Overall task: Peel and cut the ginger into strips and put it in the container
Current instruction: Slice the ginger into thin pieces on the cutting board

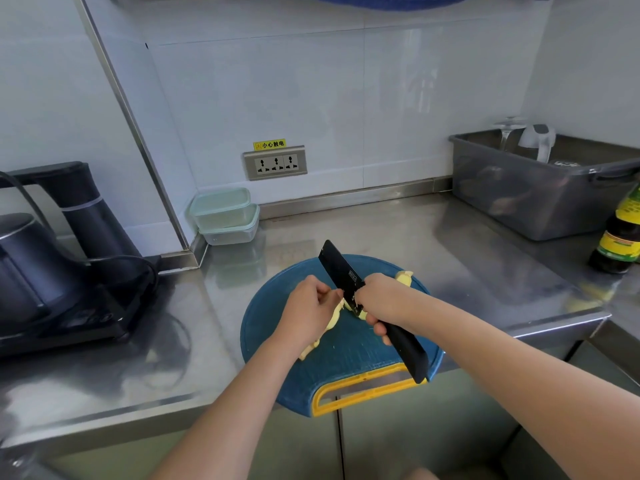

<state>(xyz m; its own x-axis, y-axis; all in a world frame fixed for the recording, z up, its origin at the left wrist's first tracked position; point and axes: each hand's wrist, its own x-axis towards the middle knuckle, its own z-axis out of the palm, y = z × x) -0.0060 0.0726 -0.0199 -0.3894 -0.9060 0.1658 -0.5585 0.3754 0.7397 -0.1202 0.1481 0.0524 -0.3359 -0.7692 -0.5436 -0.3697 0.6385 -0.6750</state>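
Observation:
A round blue cutting board (346, 355) with a yellow handle lies at the counter's front edge. My left hand (308, 311) holds a pale yellow piece of ginger (334, 315) over the board, fingers curled round it. My right hand (384, 303) grips a black cleaver (341, 271) by its handle, blade pointing away and up, its edge against the ginger. Another ginger piece (404, 277) lies on the board behind my right hand. Pale bits (310, 349) lie under my left wrist. Two stacked clear containers (225, 216) with green lids stand in the back corner.
A black kettle and its base (52, 271) fill the counter on the left, cable trailing. A grey plastic bin (540, 188) with items stands at the back right. A dark sauce bottle (620, 237) stands at the right edge. A wall socket (275, 163) sits above the counter.

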